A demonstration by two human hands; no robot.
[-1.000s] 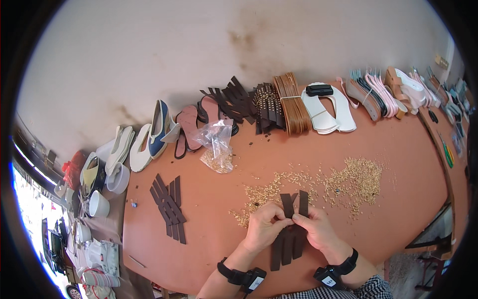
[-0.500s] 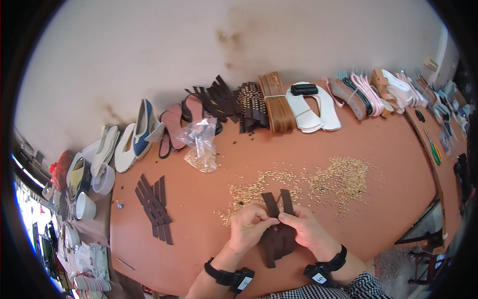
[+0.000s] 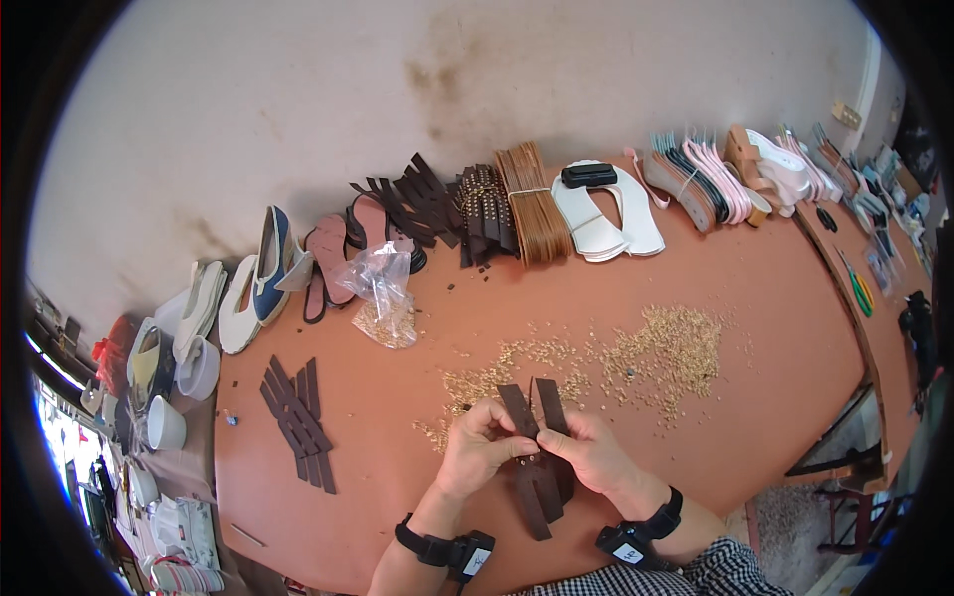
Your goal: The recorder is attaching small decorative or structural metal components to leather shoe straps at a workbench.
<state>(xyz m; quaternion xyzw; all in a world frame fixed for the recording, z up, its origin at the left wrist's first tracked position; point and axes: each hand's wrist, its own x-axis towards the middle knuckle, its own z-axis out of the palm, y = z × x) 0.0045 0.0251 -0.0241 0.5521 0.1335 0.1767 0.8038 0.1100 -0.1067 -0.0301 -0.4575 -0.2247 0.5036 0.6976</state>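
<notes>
Near the front of the table I hold a dark brown piece of shoe straps (image 3: 535, 497), slit into several strips, between both hands. My left hand (image 3: 471, 454) pinches its left strip between thumb and bent fingers. On the right strip, the thumb of my right hand (image 3: 599, 459) presses close to the left thumb, with the other fingers behind the piece. A few small shiny dots show on the piece just below the thumbs. Small gold studs (image 3: 676, 348) lie scattered loose on the table beyond my hands. To the left rest similar dark brown strap pieces (image 3: 298, 422), overlapping.
Along the wall stand a plastic bag of studs (image 3: 388, 323), pink insoles (image 3: 328, 248), studded dark straps (image 3: 485, 204), a brown strap bundle (image 3: 537, 204), white sole shapes (image 3: 636, 233) and wedge shoes (image 3: 775, 164). Green-handled pliers (image 3: 861, 293) lie right. White cups (image 3: 167, 425) stand left.
The strap piece has tilted slightly in my hands, and shiny dots now show below the thumbs. Both hands keep their pinch. The whole view has shifted a little.
</notes>
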